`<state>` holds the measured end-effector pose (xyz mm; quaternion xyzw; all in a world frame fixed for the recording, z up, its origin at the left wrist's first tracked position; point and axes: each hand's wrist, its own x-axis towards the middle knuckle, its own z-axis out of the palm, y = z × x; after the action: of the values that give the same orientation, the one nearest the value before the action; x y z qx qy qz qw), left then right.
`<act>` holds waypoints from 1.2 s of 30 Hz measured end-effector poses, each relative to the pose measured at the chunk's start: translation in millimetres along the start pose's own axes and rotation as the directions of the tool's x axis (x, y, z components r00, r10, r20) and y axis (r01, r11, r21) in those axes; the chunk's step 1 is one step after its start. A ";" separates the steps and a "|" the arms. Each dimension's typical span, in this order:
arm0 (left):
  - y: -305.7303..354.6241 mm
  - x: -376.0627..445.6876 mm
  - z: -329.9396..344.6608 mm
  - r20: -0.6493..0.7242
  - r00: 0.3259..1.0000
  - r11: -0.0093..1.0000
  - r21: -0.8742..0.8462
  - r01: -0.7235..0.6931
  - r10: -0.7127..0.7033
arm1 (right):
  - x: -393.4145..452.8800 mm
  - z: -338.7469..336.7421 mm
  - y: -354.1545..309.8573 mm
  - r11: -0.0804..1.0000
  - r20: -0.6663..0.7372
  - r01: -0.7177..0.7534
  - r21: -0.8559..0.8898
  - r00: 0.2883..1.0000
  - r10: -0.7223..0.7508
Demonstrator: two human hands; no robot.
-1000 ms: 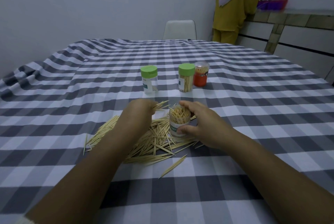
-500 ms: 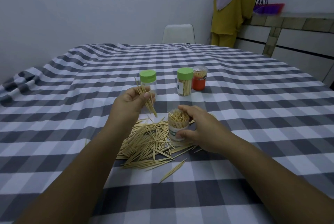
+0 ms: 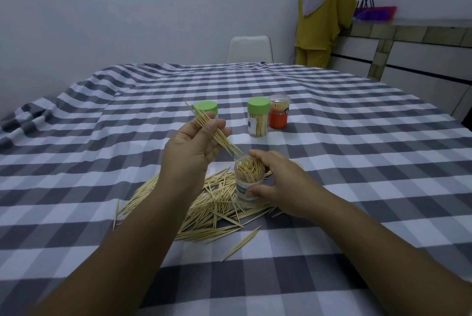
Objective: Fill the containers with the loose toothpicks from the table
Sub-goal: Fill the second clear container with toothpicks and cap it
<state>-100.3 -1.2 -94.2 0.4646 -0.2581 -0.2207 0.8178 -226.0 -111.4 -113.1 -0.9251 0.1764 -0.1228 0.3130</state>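
Observation:
My left hand (image 3: 191, 152) pinches a small bundle of toothpicks (image 3: 215, 133), tilted with the lower tips just above the rim of an open clear container (image 3: 249, 179). That container stands upright, holds many toothpicks, and my right hand (image 3: 283, 183) grips its right side. A pile of loose toothpicks (image 3: 212, 206) lies on the checked tablecloth (image 3: 357, 175) around and in front of it. Behind stand a green-lidded container (image 3: 258, 120) with toothpicks inside, another green-lidded container (image 3: 206, 109) partly hidden by my left hand, and a clear-capped red container (image 3: 279, 115).
A single toothpick (image 3: 241, 243) lies apart, nearer to me. A white chair (image 3: 249, 49) stands at the table's far edge. A person in yellow clothes (image 3: 323, 22) stands by a counter (image 3: 421, 42) at the back right.
My left hand has lifted a bundle of toothpicks off the pile and raised it above the open container. The right hand stays on the container.

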 end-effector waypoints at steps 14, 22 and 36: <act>-24.8 -12.2 2.8 0.108 0.983 0.899 0.429 0.091 -0.150 | -1.3 0.1 -0.7 0.998 -0.031 0.051 0.042 0.998 -0.050; -17.9 -15.1 3.6 0.134 0.988 0.875 0.484 0.006 -0.081 | -0.8 0.9 0.4 0.998 -0.026 0.047 0.035 0.999 -0.046; -22.7 -7.5 -11.3 0.283 0.958 0.425 0.864 -0.271 0.036 | -2.2 0.7 -0.6 0.998 -0.026 0.059 0.037 0.998 -0.058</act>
<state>-101.8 -0.1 -120.6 0.7726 -0.4661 -0.0251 0.4304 -227.7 -109.7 -113.5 -0.9222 0.1508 -0.1470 0.3244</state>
